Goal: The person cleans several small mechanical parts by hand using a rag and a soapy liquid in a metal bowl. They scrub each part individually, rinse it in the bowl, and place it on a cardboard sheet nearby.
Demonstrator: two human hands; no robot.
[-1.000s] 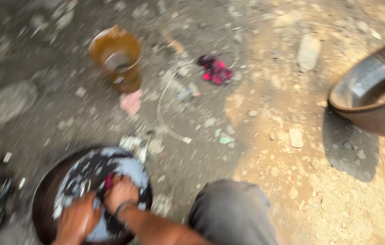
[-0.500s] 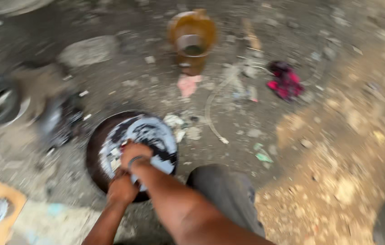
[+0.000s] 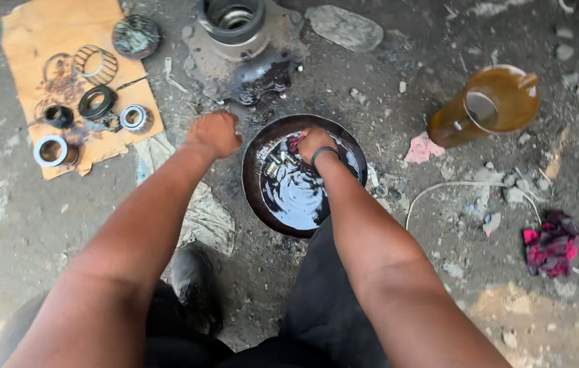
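Dark liquid is gleaming glossy in the blackened metal basin (image 3: 255, 197); bearing rings (image 3: 51, 150) are shining on matt, oil-stained cardboard (image 3: 51, 34).

Both arms were bare from the shoulder down, with no sleeves showing. The left hand (image 3: 213, 133) carried nothing on its wrist or fingers. The right hand (image 3: 316, 144) had a thin dark band (image 3: 324, 152) round the wrist. Dark grey trousers (image 3: 327, 300) covered the legs, and a worn black shoe (image 3: 192, 279), dusty and scuffed, showed on one foot.
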